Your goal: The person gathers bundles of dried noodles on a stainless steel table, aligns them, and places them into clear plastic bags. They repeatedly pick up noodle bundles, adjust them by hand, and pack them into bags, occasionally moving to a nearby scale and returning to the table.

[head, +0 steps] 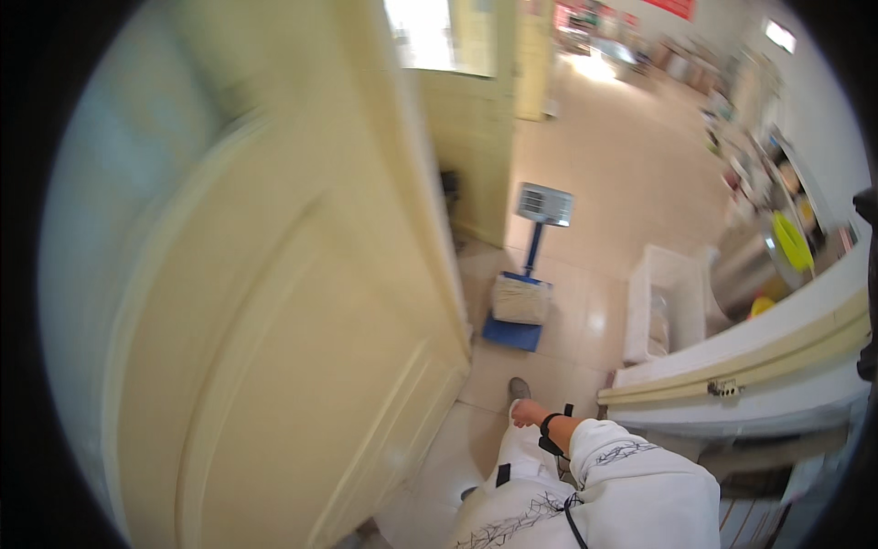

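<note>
My right hand [527,414] hangs low in front of my white trousers, fingers curled, with nothing visible in it. A black strap [547,425] is round that wrist. My left hand is out of view. Past my grey shoe [519,389] stands a platform scale with a blue base [512,333], a blue post [533,250] and a display head [544,204]. An off-white bundle [521,299] rests on its platform; what it is made of is blurred. On the left a large cream door [322,295] stands ajar beside me.
A white plastic crate [639,316] with something inside stands right of the scale. Behind it is a large metal vessel [744,274] with a lime-green basin [791,241] near its top. The door frame [789,357] with its strike plate juts in at right. Tiled floor [603,165] runs beyond.
</note>
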